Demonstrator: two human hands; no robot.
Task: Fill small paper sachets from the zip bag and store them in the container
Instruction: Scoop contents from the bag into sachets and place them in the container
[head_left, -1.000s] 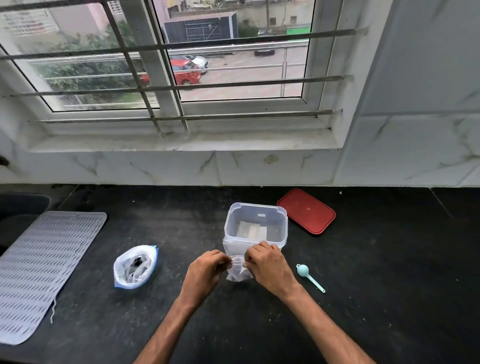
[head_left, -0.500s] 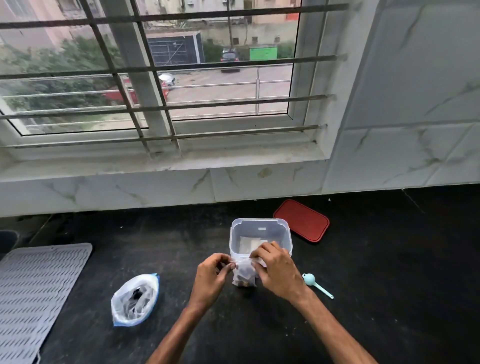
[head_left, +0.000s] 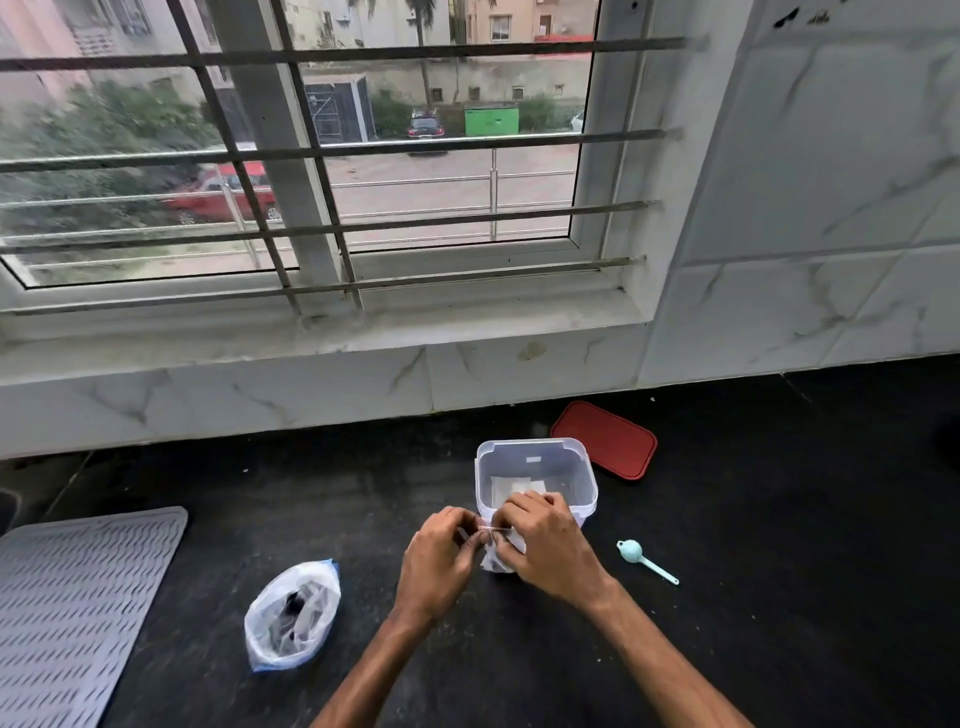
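Paper sachet (head_left: 497, 563) pinched w/ left hand (head_left: 440, 564), right hand (head_left: 546, 552).

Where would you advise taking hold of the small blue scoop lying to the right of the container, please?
Take the scoop by its thin handle, coming from above on the right. The handle lies flat on the counter, pointing down-right with nothing near it. The round bowl looks harder to pinch.
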